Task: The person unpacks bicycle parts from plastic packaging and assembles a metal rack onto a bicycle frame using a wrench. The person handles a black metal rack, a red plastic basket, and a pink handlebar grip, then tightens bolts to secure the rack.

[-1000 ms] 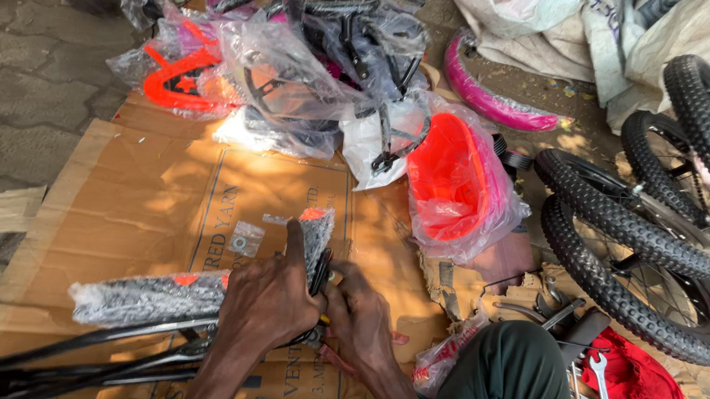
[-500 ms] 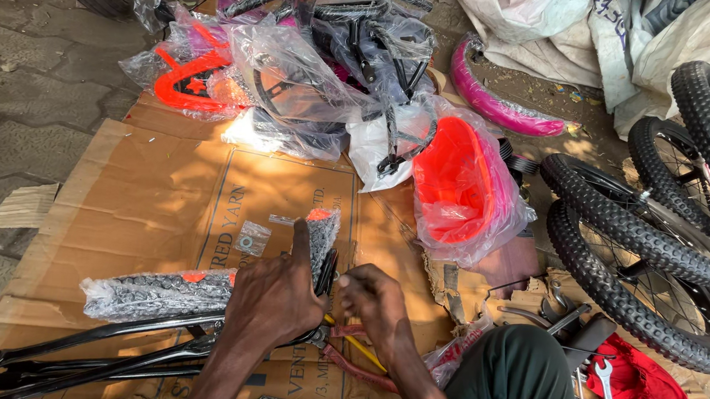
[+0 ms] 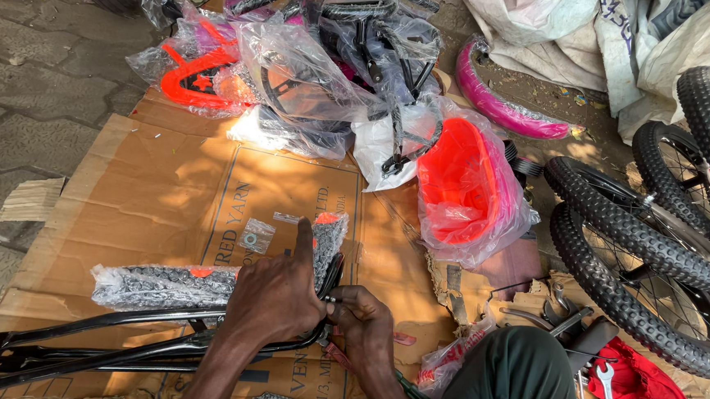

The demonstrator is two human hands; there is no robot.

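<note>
Flattened cardboard (image 3: pixel 157 204) covers the paved ground beside spoked wheels (image 3: pixel 640 242). Left hand (image 3: pixel 275 297) stays closed on the black metal frame (image 3: pixel 116 345); right hand (image 3: pixel 368 328) has shifted nearer, fingers pinching a small fitting at it.

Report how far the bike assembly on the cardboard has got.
Done: the two wheels already carry tyres, and parts lie unboxed on the cardboard. In hand: the left hand presses down on the wrapped frame and black stays, while the right hand works a small fitting at their joint. Left: the orange basket, pink mudguard and bagged parts remain wrapped; the spanner lies unused.
</note>
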